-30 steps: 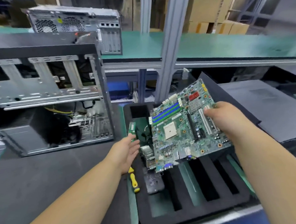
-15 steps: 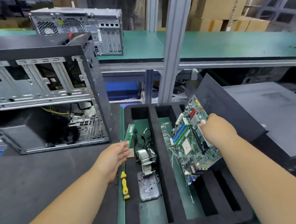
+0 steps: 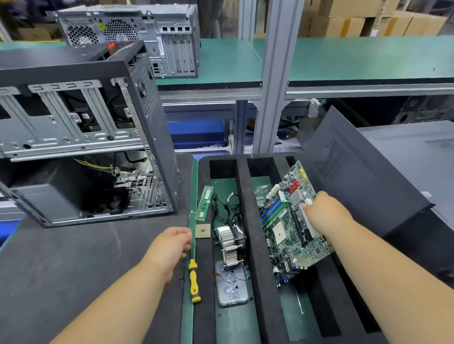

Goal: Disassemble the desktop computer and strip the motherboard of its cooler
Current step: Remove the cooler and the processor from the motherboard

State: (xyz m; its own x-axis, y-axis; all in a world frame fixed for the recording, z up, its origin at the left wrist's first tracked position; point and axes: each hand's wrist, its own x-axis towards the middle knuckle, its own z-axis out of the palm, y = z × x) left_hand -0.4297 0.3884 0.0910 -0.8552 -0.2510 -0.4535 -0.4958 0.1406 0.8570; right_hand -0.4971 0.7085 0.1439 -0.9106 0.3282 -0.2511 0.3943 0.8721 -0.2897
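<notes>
Dark desk (image 3: 67,274), workshop shelving behind. Foam tray (image 3: 254,250): cooler (image 3: 231,242) in left slot; motherboard (image 3: 290,221) tilted over the next slot, pinched at its edge by right hand (image 3: 322,211). Left hand (image 3: 172,244) relaxed, holding nothing. Risk: one-edge grip may let the board slip or snag the foam.

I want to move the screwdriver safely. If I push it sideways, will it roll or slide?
The screwdriver would probably roll: its yellow handle looks rounded and it lies flat on the green mat. It looks stiff and light. Its thin shaft runs close by the left hand.
</notes>
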